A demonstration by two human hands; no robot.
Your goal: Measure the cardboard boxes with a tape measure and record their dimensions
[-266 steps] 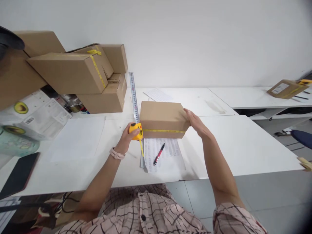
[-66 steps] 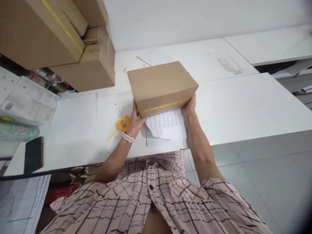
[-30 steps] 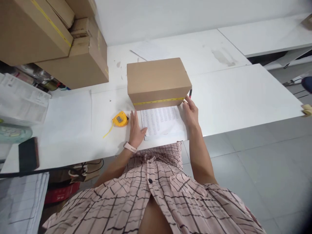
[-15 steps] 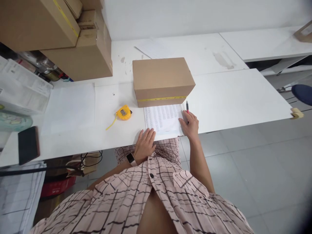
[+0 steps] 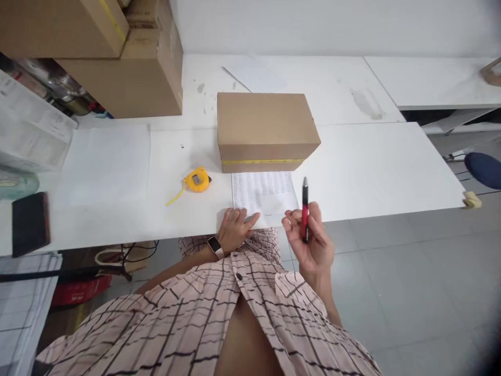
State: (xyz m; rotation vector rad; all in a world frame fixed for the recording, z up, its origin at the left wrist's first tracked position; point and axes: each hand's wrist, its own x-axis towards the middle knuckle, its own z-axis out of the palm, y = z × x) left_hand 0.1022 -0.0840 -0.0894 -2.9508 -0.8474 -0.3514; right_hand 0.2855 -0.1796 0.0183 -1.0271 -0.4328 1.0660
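Note:
A red and black pen point(image 5: 305, 211) is in my right hand point(image 5: 313, 243), held up near the table's front edge with its tip pointing away from me. My left hand point(image 5: 234, 230) rests at the lower left corner of a printed sheet point(image 5: 266, 193), fingers apart, with nothing in it. Behind the sheet, and over its far edge, stands a closed cardboard box point(image 5: 268, 120) with a yellow measuring strip along its front. To the left lies a yellow tape measure point(image 5: 198, 179) with a short end of tape pulled out.
Stacked cardboard boxes point(image 5: 148, 73) stand at the back left. A black phone point(image 5: 31, 224) lies at the left front corner, near blank white paper point(image 5: 105, 162). More paper point(image 5: 254, 73) lies behind the box. A blue stool point(image 5: 484, 169) is at the right.
My right hand has lifted off the sheet and turned palm up, raising the pen. My left hand stays by the sheet with its index finger now stretched to the right.

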